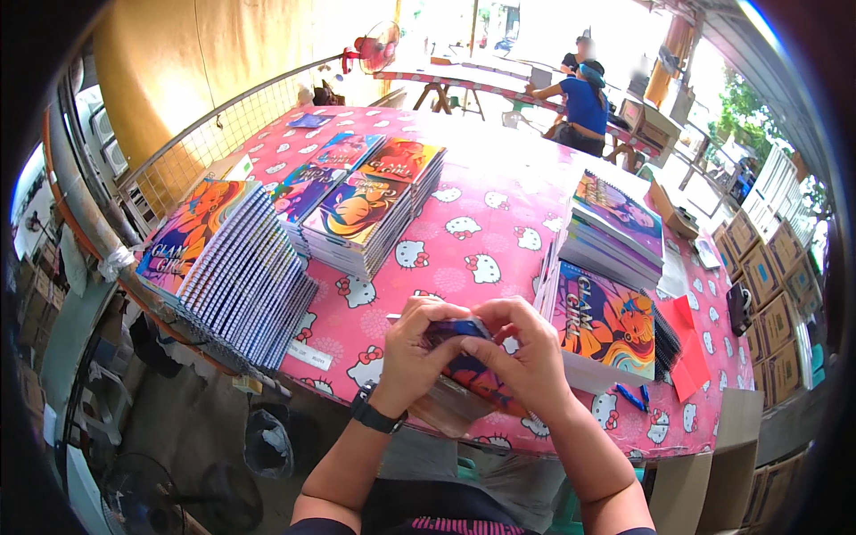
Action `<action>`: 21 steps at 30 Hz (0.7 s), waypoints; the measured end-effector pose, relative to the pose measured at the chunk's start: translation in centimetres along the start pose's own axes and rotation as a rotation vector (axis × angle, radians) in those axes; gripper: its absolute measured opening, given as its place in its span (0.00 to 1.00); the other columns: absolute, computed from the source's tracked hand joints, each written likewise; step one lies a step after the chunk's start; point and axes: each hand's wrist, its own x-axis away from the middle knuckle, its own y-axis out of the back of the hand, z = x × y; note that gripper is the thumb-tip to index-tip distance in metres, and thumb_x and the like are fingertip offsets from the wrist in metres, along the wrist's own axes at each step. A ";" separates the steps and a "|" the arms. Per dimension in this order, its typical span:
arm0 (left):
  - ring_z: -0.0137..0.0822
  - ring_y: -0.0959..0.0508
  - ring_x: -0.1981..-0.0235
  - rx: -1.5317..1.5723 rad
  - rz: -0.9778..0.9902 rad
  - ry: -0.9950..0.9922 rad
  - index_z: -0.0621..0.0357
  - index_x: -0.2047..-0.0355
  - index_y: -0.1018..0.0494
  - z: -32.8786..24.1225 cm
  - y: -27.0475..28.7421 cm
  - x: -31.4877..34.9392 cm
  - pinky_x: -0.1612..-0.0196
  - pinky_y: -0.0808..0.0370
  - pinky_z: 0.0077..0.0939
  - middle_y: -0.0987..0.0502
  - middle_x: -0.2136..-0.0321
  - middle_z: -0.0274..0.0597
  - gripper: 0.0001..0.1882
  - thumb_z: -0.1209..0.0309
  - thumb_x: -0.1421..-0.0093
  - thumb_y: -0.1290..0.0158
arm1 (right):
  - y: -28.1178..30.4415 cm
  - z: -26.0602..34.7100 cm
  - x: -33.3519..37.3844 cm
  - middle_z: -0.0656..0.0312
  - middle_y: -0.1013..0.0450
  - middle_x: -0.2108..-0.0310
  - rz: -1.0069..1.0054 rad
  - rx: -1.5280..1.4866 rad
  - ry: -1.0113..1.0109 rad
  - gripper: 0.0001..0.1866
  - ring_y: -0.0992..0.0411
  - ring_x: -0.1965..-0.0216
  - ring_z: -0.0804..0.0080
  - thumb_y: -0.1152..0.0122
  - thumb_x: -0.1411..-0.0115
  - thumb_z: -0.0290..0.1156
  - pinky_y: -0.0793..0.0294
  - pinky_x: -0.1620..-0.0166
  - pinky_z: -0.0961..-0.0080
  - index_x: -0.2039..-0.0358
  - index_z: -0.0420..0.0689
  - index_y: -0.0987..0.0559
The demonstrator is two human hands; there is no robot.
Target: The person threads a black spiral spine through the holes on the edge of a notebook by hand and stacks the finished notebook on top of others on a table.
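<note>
At the table's near edge, my left hand [417,348] and my right hand [524,361] close together around a notebook [481,379] with a dark, colourful cover. Thumbs rest on the cover, and the fingers curl over its far edge. Something glossy and see-through shows at its lower side; I cannot tell whether it is a plastic sleeve. To the left leans a fanned pile of spiral notebooks [245,276]. Beyond it are several neat notebook stacks [355,209]. Close to my right hand are a notebook stack [606,325] with an orange-purple cover and another stack [617,214] behind it.
A pink patterned cloth covers the table [464,227]. Red sheets [685,352] and blue pens [633,399] lie at the right. Cardboard boxes [767,294] are piled beyond that side. Two people work at a far table [473,76], near a red fan [374,49].
</note>
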 end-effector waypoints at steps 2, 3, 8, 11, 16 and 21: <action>0.36 0.26 0.64 -0.057 0.013 -0.066 0.57 0.66 0.25 -1.3 -0.5 0.0 0.59 0.28 0.29 0.25 0.68 0.39 0.14 0.78 0.55 0.37 | -0.3 0.0 0.7 0.64 0.29 0.69 -0.125 -0.086 -0.022 0.10 0.31 0.68 0.79 0.35 0.47 0.25 0.30 0.65 0.78 0.66 0.39 0.26; 0.37 0.26 0.64 -0.038 0.004 -0.091 0.56 0.69 0.26 -1.7 -0.7 -0.1 0.60 0.29 0.29 0.25 0.69 0.39 0.13 0.77 0.55 0.37 | -0.2 0.2 1.0 0.65 0.30 0.70 -0.143 -0.154 -0.053 0.10 0.32 0.68 0.81 0.35 0.48 0.24 0.31 0.65 0.80 0.66 0.39 0.26; 0.38 0.26 0.64 0.029 0.097 -0.208 0.56 0.69 0.27 -2.6 -1.0 -0.1 0.60 0.29 0.28 0.26 0.70 0.39 0.13 0.77 0.55 0.37 | 0.3 1.0 2.0 0.69 0.35 0.74 -0.150 -0.321 -0.105 0.10 0.38 0.71 0.83 0.33 0.51 0.21 0.36 0.66 0.84 0.72 0.40 0.28; 0.37 0.26 0.64 0.043 0.112 -0.226 0.56 0.70 0.27 -2.5 -0.5 0.3 0.60 0.28 0.28 0.26 0.70 0.38 0.12 0.77 0.55 0.37 | 0.6 1.3 2.0 0.66 0.35 0.76 -0.122 -0.089 -0.005 0.13 0.37 0.73 0.80 0.30 0.54 0.26 0.36 0.69 0.81 0.75 0.40 0.28; 0.33 0.26 0.62 0.154 0.097 -0.084 0.56 0.62 0.31 -1.6 -0.9 1.3 0.59 0.28 0.27 0.26 0.68 0.36 0.18 0.78 0.52 0.37 | 0.7 2.1 2.5 0.60 0.32 0.76 -0.147 0.237 0.125 0.11 0.32 0.73 0.70 0.32 0.52 0.28 0.33 0.69 0.76 0.72 0.39 0.26; 0.30 0.28 0.55 0.109 0.190 0.014 0.58 0.46 0.44 -1.0 -1.5 1.1 0.49 0.32 0.28 0.29 0.57 0.42 0.33 0.79 0.50 0.38 | 1.2 2.9 2.5 0.58 0.31 0.75 -0.169 0.292 0.166 0.08 0.30 0.72 0.66 0.36 0.49 0.25 0.32 0.68 0.73 0.69 0.38 0.24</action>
